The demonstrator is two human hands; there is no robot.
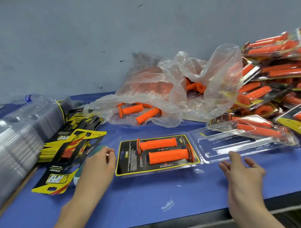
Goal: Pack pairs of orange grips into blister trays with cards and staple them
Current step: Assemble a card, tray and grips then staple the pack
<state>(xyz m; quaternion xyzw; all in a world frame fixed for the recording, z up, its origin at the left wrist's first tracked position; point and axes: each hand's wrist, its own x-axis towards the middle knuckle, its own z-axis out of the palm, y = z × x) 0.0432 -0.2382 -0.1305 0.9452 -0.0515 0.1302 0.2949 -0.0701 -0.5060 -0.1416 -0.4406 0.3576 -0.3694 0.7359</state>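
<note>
Head view: on the blue table cover (pixel 149 191) an open blister tray (pixel 234 145) lies in the middle. Its left half holds a black and yellow card (pixel 129 159) with two orange grips (pixel 168 156) side by side on it; the clear lid half lies flat to the right. The left hand (pixel 98 162) lies over a teal and white object (pixel 78 176) just left of the tray, fingers curled; I cannot tell if it grips it. The right hand (pixel 242 170) is spread, fingers straight, at the lid's near edge. Loose cards (pixel 69 139) and stacked clear trays (pixel 17 133) sit left, a plastic bag (pixel 170 75) of grips behind, and finished packs (pixel 274 74) right.
</note>
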